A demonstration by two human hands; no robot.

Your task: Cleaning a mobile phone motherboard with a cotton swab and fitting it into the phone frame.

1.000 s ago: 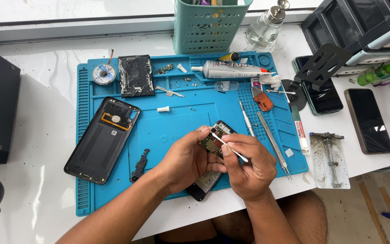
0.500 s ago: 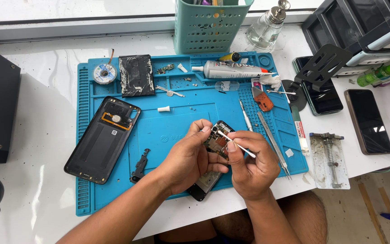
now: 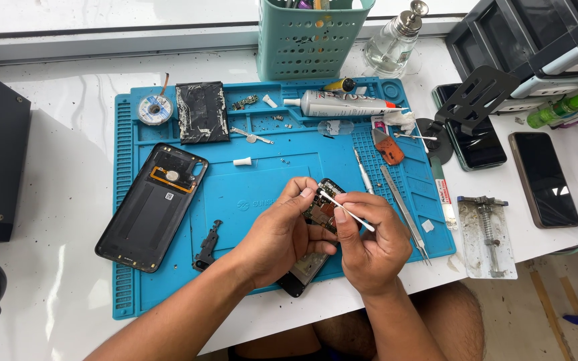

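My left hand (image 3: 281,235) grips an opened black phone (image 3: 320,212) with its circuit boards showing, tilted over the blue work mat (image 3: 255,194). The phone's lower end (image 3: 300,274) sticks out below my palm. My right hand (image 3: 369,242) pinches a thin white stick (image 3: 346,210) whose tip rests on the phone's upper part, close to my left thumb. Both hands meet near the mat's front edge.
A black phone back cover (image 3: 153,204) lies at the mat's left, a small black bracket (image 3: 207,246) beside it. Tweezers (image 3: 404,212), a glue tube (image 3: 340,103), a wire spool (image 3: 154,108) and a dark battery (image 3: 201,111) lie about. Two phones (image 3: 544,178) rest at right, a teal basket (image 3: 309,38) behind.
My right hand has lifted slightly and shifted the white stick's tip up along the phone. My left hand has kept its grip, turning the phone a little.
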